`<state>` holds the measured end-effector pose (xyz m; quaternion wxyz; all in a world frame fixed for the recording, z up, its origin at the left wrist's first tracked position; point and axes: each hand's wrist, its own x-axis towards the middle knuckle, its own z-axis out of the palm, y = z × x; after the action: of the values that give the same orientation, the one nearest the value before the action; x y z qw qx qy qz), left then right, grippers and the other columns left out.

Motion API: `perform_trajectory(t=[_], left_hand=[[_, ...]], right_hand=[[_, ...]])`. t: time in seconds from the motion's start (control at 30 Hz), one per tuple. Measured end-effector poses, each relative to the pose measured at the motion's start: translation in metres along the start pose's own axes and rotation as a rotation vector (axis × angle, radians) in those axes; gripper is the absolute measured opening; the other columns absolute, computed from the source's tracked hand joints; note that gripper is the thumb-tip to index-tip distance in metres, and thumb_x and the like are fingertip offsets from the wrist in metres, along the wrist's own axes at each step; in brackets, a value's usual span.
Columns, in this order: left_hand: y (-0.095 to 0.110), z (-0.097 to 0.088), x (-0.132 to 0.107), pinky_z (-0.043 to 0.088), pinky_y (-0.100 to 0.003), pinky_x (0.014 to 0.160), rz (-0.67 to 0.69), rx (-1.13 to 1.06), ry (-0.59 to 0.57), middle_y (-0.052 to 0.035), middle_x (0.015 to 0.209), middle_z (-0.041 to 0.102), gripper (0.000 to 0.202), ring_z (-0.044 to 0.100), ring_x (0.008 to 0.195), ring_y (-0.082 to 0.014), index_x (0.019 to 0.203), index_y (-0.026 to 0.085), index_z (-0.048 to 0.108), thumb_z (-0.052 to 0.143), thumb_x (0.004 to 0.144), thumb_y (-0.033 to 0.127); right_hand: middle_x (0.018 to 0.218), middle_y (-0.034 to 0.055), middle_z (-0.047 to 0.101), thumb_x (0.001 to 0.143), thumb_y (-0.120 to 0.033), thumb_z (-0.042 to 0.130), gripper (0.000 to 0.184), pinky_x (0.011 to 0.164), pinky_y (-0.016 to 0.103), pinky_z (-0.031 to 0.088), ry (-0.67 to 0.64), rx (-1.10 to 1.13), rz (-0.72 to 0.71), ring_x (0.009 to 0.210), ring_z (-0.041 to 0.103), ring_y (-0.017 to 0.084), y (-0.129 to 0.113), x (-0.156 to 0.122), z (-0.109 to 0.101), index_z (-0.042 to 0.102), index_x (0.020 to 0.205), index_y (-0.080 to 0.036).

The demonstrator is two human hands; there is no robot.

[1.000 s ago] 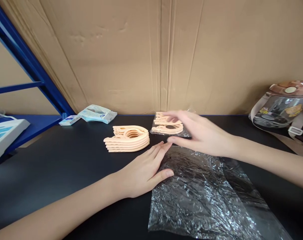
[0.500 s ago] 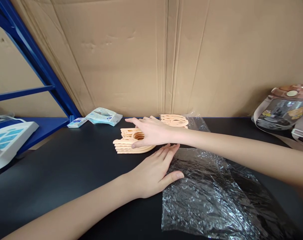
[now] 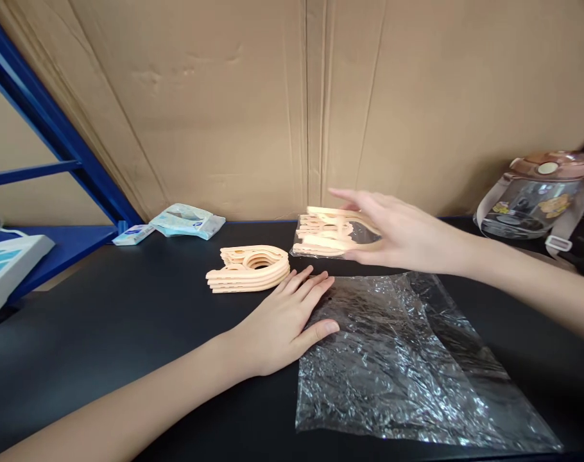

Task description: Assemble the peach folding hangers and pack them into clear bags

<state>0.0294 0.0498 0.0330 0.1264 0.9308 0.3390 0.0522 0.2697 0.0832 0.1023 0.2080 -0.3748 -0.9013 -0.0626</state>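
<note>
2 stacks of flat peach plastic pieces lie toward the back edge of the black bench [image 3: 104, 321]. The loose stack [image 3: 251, 268] sits near the middle of the bench, its curved cut-outs facing up. The wrapped stack [image 3: 321, 234] lies just to its right, right at the back edge, inside crinkled clear film.

The right hand [image 3: 402, 234] reaches in from the right and spans the right end of the wrapped stack. Its fingers are stretched over the top piece and its thumb sits low at the near side. The hand is half open, and I cannot tell whether it actually grips the stack or only touches it.

The left hand [image 3: 277, 324] lies flat, palm down and open, on the bench in front of the loose stack and holds nothing. Its fingertips come close to that stack, and its thumb rests on the left edge of a clear plastic bag [image 3: 402, 366]. The bag lies spread and wrinkled across the right half of the bench, toward the front edge.

At the back left corner lie a pale blue tissue packet [image 3: 188, 220] and a small blue-and-white packet [image 3: 133, 234]. A clear water bottle [image 3: 537, 199] with a brown lid lies at the back right corner. A cardboard wall [image 3: 224, 109] stands behind the bench. A blue shelf frame [image 3: 56, 135] and a white device [image 3: 8, 266] are off its left edge.
</note>
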Motion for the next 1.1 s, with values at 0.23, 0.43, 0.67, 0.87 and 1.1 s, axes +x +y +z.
perform_trajectory(t=[0.23,0.43,0.67,0.87,1.1], left_hand=[[0.0,0.001,0.001,0.019,-0.052,0.118,-0.002,0.031,0.007,-0.0099,0.159,0.025,0.065,0.02,0.146,-0.0294,0.151,0.019,0.026,0.026,0.099,0.058],[-0.002,0.003,0.001,0.018,-0.05,0.119,0.003,0.05,0.015,-0.0128,0.158,0.025,0.066,0.021,0.146,-0.0273,0.151,0.016,0.026,0.025,0.099,0.057],[-0.002,0.003,0.0,0.02,-0.049,0.118,0.004,0.033,0.027,-0.0126,0.158,0.026,0.065,0.021,0.146,-0.0277,0.151,0.017,0.025,0.027,0.099,0.056],[-0.002,0.003,0.0,0.021,-0.049,0.118,0.01,0.018,0.032,-0.0122,0.159,0.024,0.066,0.021,0.146,-0.028,0.151,0.017,0.024,0.028,0.099,0.056],[0.001,0.0,0.001,0.021,-0.048,0.118,-0.019,0.017,-0.009,-0.0127,0.159,0.022,0.071,0.019,0.147,-0.0275,0.151,0.014,0.024,0.028,0.097,0.06]], right_hand=[[0.126,0.0126,0.06,0.083,-0.045,0.058,0.078,0.082,0.047,0.053,-0.16,-0.248,0.151,0.107,0.061,0.032,0.024,-0.108,-0.024,0.021,0.151,-0.03],[0.126,0.0092,0.062,0.081,-0.045,0.06,0.08,0.082,0.053,0.055,-0.151,-0.282,0.201,0.11,0.06,0.034,0.029,-0.161,-0.027,0.02,0.15,-0.042],[0.128,0.0045,0.063,0.078,-0.047,0.065,0.081,0.087,0.043,0.057,-0.256,-0.122,0.218,0.114,0.061,0.029,0.024,-0.162,-0.027,0.023,0.148,-0.048],[0.124,0.0054,0.066,0.078,-0.049,0.066,0.076,0.083,0.042,0.057,-0.27,-0.156,0.249,0.11,0.063,0.03,0.032,-0.152,-0.02,0.032,0.145,-0.046],[0.123,0.0081,0.067,0.074,-0.042,0.072,0.068,0.081,0.043,0.057,-0.301,-0.179,0.334,0.107,0.065,0.033,0.037,-0.147,-0.022,0.049,0.138,-0.04]])
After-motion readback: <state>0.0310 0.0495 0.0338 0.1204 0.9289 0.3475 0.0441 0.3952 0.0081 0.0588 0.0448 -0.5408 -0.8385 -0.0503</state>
